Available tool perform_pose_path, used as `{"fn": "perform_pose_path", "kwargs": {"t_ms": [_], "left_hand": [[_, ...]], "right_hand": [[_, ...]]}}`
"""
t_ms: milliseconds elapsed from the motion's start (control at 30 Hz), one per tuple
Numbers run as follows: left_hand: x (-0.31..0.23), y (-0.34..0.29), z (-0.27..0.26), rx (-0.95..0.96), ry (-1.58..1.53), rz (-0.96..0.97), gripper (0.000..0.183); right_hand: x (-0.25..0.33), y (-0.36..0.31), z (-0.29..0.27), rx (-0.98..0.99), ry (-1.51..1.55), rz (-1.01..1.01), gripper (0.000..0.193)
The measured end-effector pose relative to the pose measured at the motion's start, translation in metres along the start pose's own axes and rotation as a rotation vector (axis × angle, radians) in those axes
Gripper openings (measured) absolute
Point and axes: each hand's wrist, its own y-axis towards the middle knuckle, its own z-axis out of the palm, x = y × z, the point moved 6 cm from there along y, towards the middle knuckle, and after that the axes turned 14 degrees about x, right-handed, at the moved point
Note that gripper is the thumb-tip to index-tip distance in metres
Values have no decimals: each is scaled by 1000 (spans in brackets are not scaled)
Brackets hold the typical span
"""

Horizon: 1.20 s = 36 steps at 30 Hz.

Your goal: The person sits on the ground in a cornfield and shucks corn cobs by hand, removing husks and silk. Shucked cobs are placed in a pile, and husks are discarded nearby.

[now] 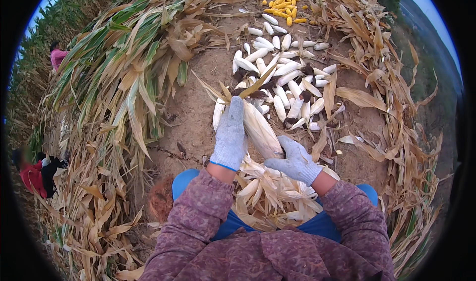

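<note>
Between my two gloved hands, an ear of corn [262,131] slants in a pale, dry husk, with loose brown leaves at its far end. My left hand [231,132] is closed around the ear's far left side, its fingers mostly hidden. At the near right end, my right hand [293,159] grips the base of the ear with thumb and fingers. Both gloves are light grey knit. Below my hands, a heap of stripped pale husks [260,192] lies between my blue-clad knees. Just beyond the held ear is a spread of white corn ears [288,69], some with dark silk.
A small pile of yellow corn ears [283,8] lies at the far end of the bare soil [198,90]. Cut corn stalks [106,97] are heaped along the left, and dry stalks [391,97] line the right. Two people, one in a red top [33,178], are at far left.
</note>
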Motion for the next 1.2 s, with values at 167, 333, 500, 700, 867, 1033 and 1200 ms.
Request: {"fn": "perform_pose_path", "kwargs": {"t_ms": [167,333,500,700,867,1033,1200], "left_hand": [[-10,-9,16,-14,-120,1,51],[-3,-5,15,-20,-294,9,41],[-10,-7,24,-93,-319,-35,42],[-18,-7,9,-215,166,-126,47],[-24,-9,4,-297,363,-137,46],[-4,-2,-15,-195,283,45,43],[8,3,-26,-146,733,31,33]], "right_hand": [[4,-2,-1,-6,-26,-1,70],[2,-3,0,-20,-22,-24,69],[0,-2,0,-55,-55,-32,67],[2,-5,-8,-73,-56,13,66],[-3,-3,-5,-136,-78,-26,70],[2,-4,-6,-140,-83,-3,71],[-5,8,-1,-119,-56,4,73]]}}
